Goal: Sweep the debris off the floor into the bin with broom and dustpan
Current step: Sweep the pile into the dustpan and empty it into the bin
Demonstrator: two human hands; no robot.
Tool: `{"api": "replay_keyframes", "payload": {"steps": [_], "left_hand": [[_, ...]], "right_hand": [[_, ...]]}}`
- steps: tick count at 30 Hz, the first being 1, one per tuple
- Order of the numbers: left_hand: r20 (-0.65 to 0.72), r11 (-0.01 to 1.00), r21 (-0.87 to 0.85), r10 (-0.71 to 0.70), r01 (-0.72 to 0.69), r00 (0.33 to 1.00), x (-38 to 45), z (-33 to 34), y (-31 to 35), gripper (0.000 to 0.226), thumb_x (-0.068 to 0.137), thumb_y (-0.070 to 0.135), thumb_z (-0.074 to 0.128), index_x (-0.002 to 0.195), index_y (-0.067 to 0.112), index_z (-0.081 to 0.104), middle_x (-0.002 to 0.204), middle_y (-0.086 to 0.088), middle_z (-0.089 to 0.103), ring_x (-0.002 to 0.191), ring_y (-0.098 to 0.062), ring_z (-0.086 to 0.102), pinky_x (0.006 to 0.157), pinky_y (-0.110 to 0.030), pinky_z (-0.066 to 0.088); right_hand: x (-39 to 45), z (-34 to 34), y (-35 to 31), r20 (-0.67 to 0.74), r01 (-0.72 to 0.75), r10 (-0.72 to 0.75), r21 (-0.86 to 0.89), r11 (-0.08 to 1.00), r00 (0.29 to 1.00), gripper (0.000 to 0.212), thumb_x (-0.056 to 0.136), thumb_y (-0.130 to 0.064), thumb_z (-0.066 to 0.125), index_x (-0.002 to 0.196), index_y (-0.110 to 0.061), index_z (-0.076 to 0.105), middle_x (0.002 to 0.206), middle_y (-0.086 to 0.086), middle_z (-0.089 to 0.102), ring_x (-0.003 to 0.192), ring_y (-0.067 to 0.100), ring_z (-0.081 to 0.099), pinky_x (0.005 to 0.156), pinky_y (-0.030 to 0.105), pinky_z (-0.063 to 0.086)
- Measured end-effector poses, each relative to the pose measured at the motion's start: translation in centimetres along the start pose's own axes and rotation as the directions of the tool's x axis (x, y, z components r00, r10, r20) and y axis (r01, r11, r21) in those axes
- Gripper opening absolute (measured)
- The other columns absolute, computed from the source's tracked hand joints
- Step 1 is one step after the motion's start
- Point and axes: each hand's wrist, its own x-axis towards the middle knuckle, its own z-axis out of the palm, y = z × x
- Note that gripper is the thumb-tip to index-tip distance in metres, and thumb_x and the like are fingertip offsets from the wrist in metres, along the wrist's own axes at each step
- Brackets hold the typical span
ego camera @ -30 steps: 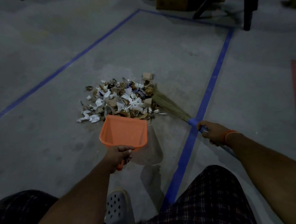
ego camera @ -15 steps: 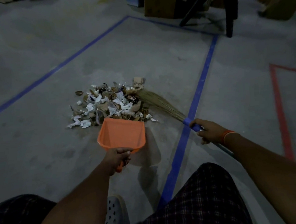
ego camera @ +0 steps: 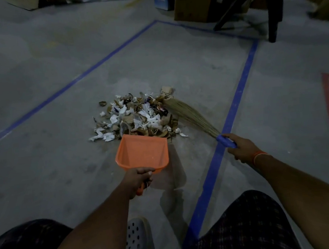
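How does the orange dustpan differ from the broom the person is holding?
The orange plastic dustpan is a rigid open scoop, empty, held in the left hand; the straw broom with a blue handle is a long soft bundle, held in the right hand. The dustpan sits at the near edge of the debris pile; the broom's tips reach its far right side. Both touch the pile.

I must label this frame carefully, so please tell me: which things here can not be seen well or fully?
All in the head view:
- Bin: not in view at all.
- Dustpan handle: mostly covered by the left hand.
- Broom tips: lost behind the debris pile; handle wrapped by the right hand.
- Debris pieces: too small and dim to identify singly.
- Cardboard boxes: cut by the top edge.
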Motion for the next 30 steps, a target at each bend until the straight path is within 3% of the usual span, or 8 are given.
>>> {"api": "replay_keyframes", "payload": {"steps": [4,12,16,19,21,23,25,30], "left_hand": [[-0.029,1.000,-0.017,-0.012,0.012,0.999,-0.5,-0.1,-0.5,0.016,0.097,-0.001,0.057,0.107,0.000,0.069,0.070,-0.015,0.061,0.051,-0.015,0.057,0.049,-0.025,0.048],[-0.032,0.988,0.133,-0.075,0.079,0.997,-1.1,-1.1,-3.2,0.017,0.096,0.002,0.059,0.106,0.004,0.072,0.066,-0.010,0.064,0.047,-0.009,0.054,0.048,-0.022,0.045],[-0.042,0.974,0.180,-0.129,0.134,0.991,0.5,-2.4,-4.1,0.017,0.096,0.008,0.062,0.109,0.011,0.074,0.071,-0.010,0.067,0.054,-0.014,0.051,0.053,-0.026,0.041],[-0.041,0.975,0.173,-0.133,0.138,0.990,1.9,-2.6,-4.1,0.016,0.096,0.008,0.062,0.106,0.012,0.074,0.070,-0.010,0.067,0.054,-0.015,0.048,0.053,-0.026,0.039],[-0.037,0.973,0.193,-0.125,0.129,0.992,2.6,-2.8,-4.1,0.016,0.096,0.008,0.062,0.104,0.014,0.075,0.067,-0.008,0.067,0.053,-0.015,0.046,0.052,-0.025,0.038],[-0.033,0.970,0.206,-0.127,0.131,0.991,3.1,-3.1,-4.0,0.017,0.096,0.007,0.062,0.103,0.015,0.075,0.065,-0.007,0.066,0.055,-0.017,0.046,0.053,-0.026,0.037],[-0.030,0.970,0.202,-0.128,0.132,0.991,3.5,-3.2,-3.9,0.017,0.095,0.006,0.062,0.103,0.013,0.076,0.066,-0.008,0.066,0.057,-0.018,0.046,0.054,-0.027,0.037],[-0.031,0.974,0.211,-0.077,0.082,0.997,4.5,-2.5,-3.1,0.018,0.096,0.006,0.061,0.097,0.017,0.076,0.067,-0.008,0.065,0.051,-0.010,0.049,0.051,-0.024,0.040]], "right_hand": [[1.7,0.7,0.5,-0.057,-0.016,0.018,0.023,1.000,0.998,0.051,0.093,-0.026,0.059,0.141,-0.035,0.044,0.097,0.009,0.063,0.060,0.023,0.065,0.044,0.023,0.046],[5.1,0.4,2.2,-0.090,0.049,-0.050,-0.008,0.999,0.995,0.053,0.095,-0.025,0.058,0.144,-0.032,0.041,0.110,0.010,0.061,0.064,0.020,0.063,0.054,0.022,0.045],[7.4,0.1,2.7,-0.066,0.100,-0.108,-0.116,0.988,0.992,0.055,0.096,-0.025,0.057,0.147,-0.028,0.037,0.128,0.015,0.059,0.083,0.020,0.056,0.083,0.038,0.051],[9.2,0.3,2.2,-0.013,0.129,-0.133,-0.153,0.980,0.991,0.057,0.097,-0.021,0.055,0.149,-0.026,0.034,0.134,0.016,0.056,0.102,0.034,0.063,0.090,0.038,0.048],[10.1,1.0,1.7,0.040,0.123,-0.118,-0.161,0.979,0.992,0.058,0.097,-0.020,0.054,0.150,-0.027,0.031,0.135,0.017,0.055,0.102,0.036,0.063,0.086,0.037,0.049],[10.7,1.9,1.3,0.083,0.096,-0.084,-0.158,0.983,0.993,0.058,0.098,-0.018,0.052,0.151,-0.029,0.030,0.129,0.018,0.057,0.082,0.029,0.065,0.069,0.028,0.051],[11.0,2.8,1.2,0.103,0.067,-0.053,-0.141,0.988,0.993,0.059,0.098,-0.017,0.051,0.150,-0.031,0.029,0.125,0.018,0.058,0.071,0.021,0.062,0.054,0.020,0.044],[11.0,4.1,1.9,0.181,0.030,-0.010,-0.103,0.994,0.983,0.058,0.097,-0.014,0.051,0.150,-0.031,0.031,0.111,0.009,0.057,0.067,0.021,0.065,0.044,0.020,0.046]]}}
